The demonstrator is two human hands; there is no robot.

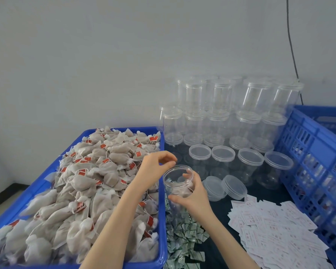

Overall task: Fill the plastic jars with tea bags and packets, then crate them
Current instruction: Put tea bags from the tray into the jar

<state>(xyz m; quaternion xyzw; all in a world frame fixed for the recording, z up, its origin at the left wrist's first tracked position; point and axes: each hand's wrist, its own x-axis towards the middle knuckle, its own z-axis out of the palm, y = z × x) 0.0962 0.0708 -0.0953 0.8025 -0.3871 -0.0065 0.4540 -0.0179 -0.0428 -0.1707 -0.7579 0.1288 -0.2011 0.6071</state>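
Note:
My right hand (194,195) grips an open clear plastic jar (177,181), tilted toward me, with a tea bag and a small packet visible inside. My left hand (157,164) hovers just above the jar's mouth, fingers curled loosely and holding nothing. A blue tray (161,210) on the left is heaped with beige tea bags (89,181) with red tags. Small green-white packets (182,235) lie in a pile below the jar. White paper slips (270,224) are spread at the right.
Stacked empty lidded jars (231,117) stand at the back against the wall. Two loose lids (225,187) lie beside the held jar. A blue slatted crate (318,162) holding filled jars stands at the right edge. A black cable (291,45) hangs down the wall.

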